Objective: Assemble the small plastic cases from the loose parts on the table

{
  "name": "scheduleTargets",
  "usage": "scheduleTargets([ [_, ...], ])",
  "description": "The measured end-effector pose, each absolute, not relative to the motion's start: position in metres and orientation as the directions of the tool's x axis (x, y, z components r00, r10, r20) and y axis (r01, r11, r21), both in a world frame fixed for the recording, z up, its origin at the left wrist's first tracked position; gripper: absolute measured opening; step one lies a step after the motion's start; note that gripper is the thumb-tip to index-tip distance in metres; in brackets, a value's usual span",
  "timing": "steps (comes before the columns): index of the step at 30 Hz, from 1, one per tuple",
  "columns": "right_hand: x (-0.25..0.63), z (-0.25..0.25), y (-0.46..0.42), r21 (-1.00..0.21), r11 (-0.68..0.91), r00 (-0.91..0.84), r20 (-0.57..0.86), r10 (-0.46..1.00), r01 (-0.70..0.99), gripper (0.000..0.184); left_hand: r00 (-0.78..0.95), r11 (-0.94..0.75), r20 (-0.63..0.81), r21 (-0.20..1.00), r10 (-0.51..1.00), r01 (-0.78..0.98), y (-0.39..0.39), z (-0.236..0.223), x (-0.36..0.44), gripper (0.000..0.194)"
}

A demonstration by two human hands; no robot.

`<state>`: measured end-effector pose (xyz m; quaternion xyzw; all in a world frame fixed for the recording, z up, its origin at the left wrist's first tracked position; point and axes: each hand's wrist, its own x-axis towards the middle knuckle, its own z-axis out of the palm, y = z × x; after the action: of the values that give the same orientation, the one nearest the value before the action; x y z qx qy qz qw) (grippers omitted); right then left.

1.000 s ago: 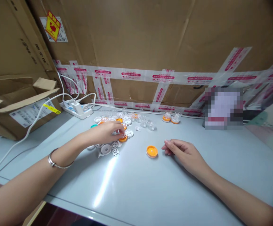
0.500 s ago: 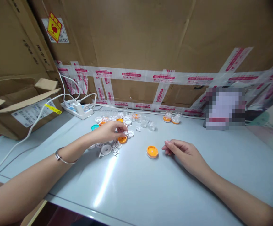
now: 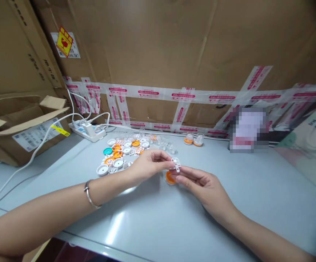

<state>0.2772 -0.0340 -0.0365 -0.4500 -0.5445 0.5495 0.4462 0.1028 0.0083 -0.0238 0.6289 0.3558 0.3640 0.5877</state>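
Two bare hands meet over a pale grey, glossy tabletop (image 3: 185, 229). The left grip (image 3: 145, 166) pinches a small, white, openwork plastic piece (image 3: 175, 164) between thumb and forefinger, a slender tab of it pointing downward. The right grip (image 3: 205, 185), loosely curled, faces it from the opposite side, its fingertips just beside the piece; from here I cannot tell whether they grasp it. Directly below the pinched piece sits a round, orange plastic dish with a clear rim (image 3: 170, 178), partly covered by the right thumb; contact between the two is unclear.

Left of the left grip, white wheel-like discs (image 3: 118, 163), orange rings (image 3: 117, 154) and a teal plastic ring (image 3: 108, 151) lie in a loose spread. Beyond both grips stand two clear-domed, orange-based capsules (image 3: 198, 139), side by side. Farther off to the left are a white plastic power strip (image 3: 94, 136) and an open brown cardboard box (image 3: 2, 147). A silver metal bangle (image 3: 88, 194) circles the left wrist.
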Motion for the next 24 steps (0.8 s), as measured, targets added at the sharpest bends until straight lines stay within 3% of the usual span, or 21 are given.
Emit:
scheduleTargets([
  [3, 0.276, -0.038, -0.036, -0.993, -0.087, -0.183, -0.072, 0.981, -0.079, 0.026, 0.494, -0.118, 0.065, 0.99, 0.867, 0.077, 0.009, -0.031, 0.106, 0.017],
  [6, 0.279, -0.039, -0.033, -0.979, -0.154, -0.153, -0.132, 0.979, -0.135, 0.026, 0.51, -0.345, 0.173, 0.9, 0.843, 0.266, 0.022, -0.025, 0.091, 0.016],
  [9, 0.282, -0.04, -0.03, -0.962, -0.205, -0.117, -0.186, 0.975, -0.178, 0.023, 0.57, -0.666, 0.366, 0.548, 0.735, 0.507, 0.047, -0.019, 0.071, 0.015],
  [12, 0.284, -0.041, -0.027, -0.952, -0.24, -0.11, -0.222, 0.969, -0.189, 0.021, 0.708, -0.76, 0.28, 0.296, 0.648, 0.578, 0.07, -0.023, 0.061, 0.023],
  [17, 0.286, -0.043, -0.025, -0.968, -0.212, -0.108, -0.199, 0.974, -0.132, 0.024, 0.749, -0.771, 0.211, 0.299, 0.628, 0.562, 0.089, -0.04, 0.069, 0.023],
  [24, 0.287, -0.041, -0.027, -0.996, -0.087, -0.138, -0.086, 0.987, -0.003, 0.032, 0.656, -0.683, 0.238, 0.435, 0.716, 0.588, 0.085, -0.034, 0.073, 0.022],
])
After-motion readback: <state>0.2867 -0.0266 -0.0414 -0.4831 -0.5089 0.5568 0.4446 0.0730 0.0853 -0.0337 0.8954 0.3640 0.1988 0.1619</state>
